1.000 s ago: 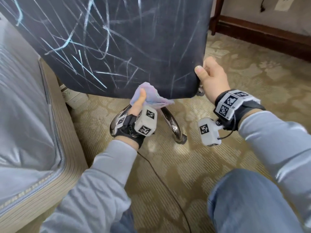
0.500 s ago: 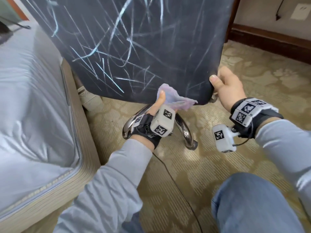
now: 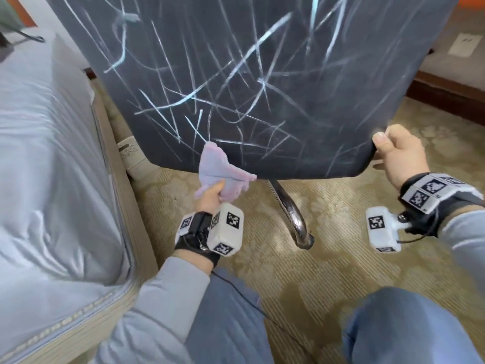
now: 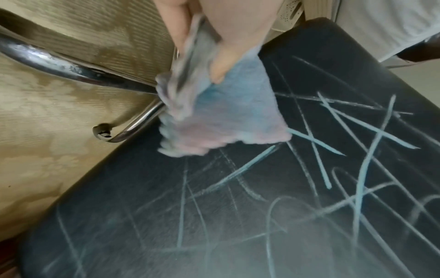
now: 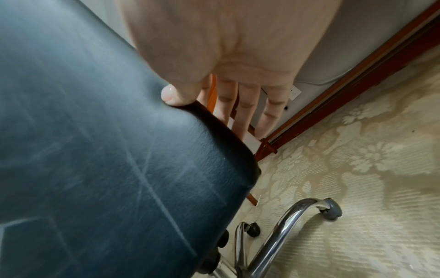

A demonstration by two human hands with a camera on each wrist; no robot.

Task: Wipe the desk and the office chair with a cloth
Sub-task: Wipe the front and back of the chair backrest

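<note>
Chair seat, dark and streaked with pale chalk-like lines, is filling the upper head view above patterned carpet. Left hand is gripping a bunched pinkish cloth, fingers curled round it, cloth touching the seat's front edge. Right hand is pinching the seat's corner, thumb on top, fingers straight underneath. Chrome leg is showing below.

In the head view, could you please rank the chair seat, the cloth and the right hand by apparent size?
1. chair seat, by far the largest.
2-3. cloth and right hand: these look alike, so no ranking.
</note>
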